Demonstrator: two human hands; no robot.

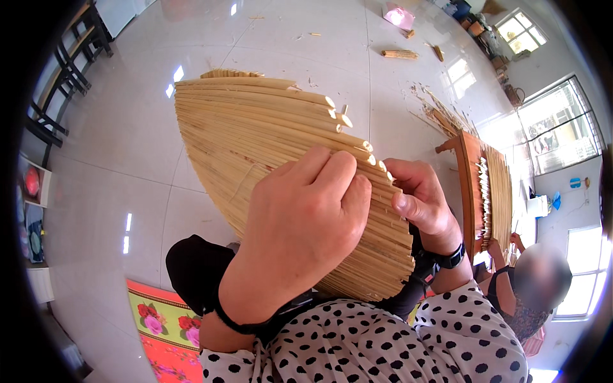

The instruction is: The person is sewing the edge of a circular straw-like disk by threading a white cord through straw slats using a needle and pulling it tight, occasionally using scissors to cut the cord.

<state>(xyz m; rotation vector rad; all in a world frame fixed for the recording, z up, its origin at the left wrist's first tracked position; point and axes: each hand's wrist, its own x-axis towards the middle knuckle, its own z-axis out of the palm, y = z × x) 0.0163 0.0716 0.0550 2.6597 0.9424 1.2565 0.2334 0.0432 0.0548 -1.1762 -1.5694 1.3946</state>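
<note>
A stiff mat of straw-coloured reed stalks [230, 153] spreads across my lap, its cut stalk ends forming a ragged edge on the right. My left hand [300, 217] lies over the mat near that edge, fingers curled and pressed together; what sits under the fingertips is hidden. On the edge's far side, my right hand [421, 198] grips the mat between thumb and fingers, with a dark watch on the wrist. A few stalk ends poke out above the rest beside my left knuckles.
At right, a co-worker [511, 287] handles another reed mat [497, 198] on a wooden frame [469, 191]. Loose reeds [444, 115] and a stalk bundle [400, 55] lie on the tiled floor. A floral cloth [163, 325] is at lower left, black-legged benches [70, 64] at far left.
</note>
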